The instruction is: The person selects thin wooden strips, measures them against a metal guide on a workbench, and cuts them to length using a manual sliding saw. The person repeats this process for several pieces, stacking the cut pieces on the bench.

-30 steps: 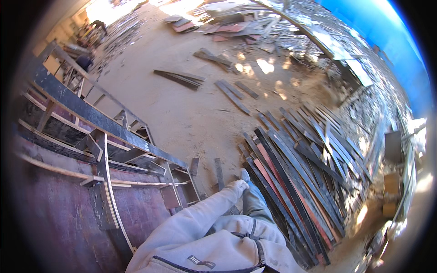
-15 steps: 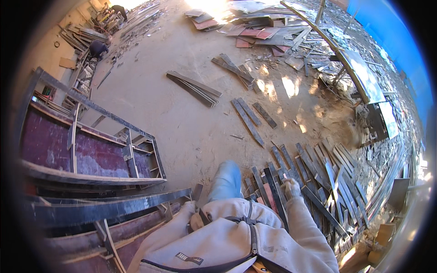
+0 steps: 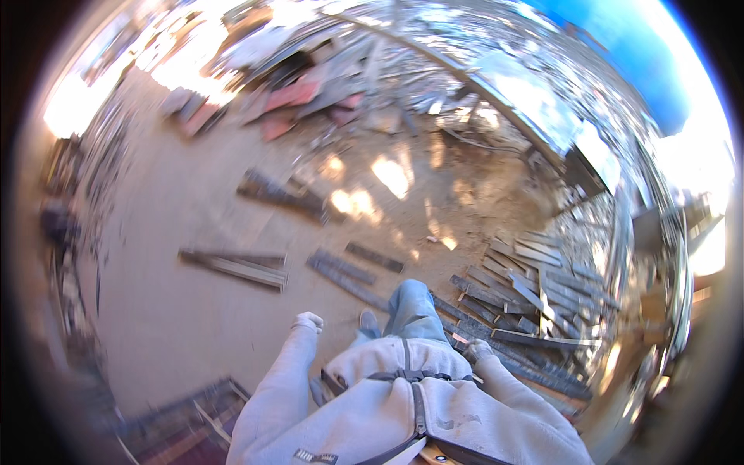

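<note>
My left hand [image 3: 308, 322], in a pale glove, is held out over the bare ground with its fingers curled in and nothing visible in them. In front of my right hip, my gloved right hand [image 3: 478, 350] is closed. A small pale pinkish thing [image 3: 460, 339] shows just by its fingers; I cannot make out what it is or whether it is gripped. Dark wooden planks [image 3: 504, 298] lie spread on the ground beyond and to the right of this hand. Motion blurs the picture.
Loose boards [image 3: 232, 270] lie on the dirt ahead, with more planks [image 3: 283, 194] beyond. A pile of broken sheets [image 3: 310, 93] stands at the back. A long beam [image 3: 457, 74] slants at the right over scrap. Framed panels [image 3: 190, 426] are at lower left.
My view has swung to the right, so the framed panels slid toward the lower left. My left hand has come away from beside the panels, out in front. My right hand stays closed.
</note>
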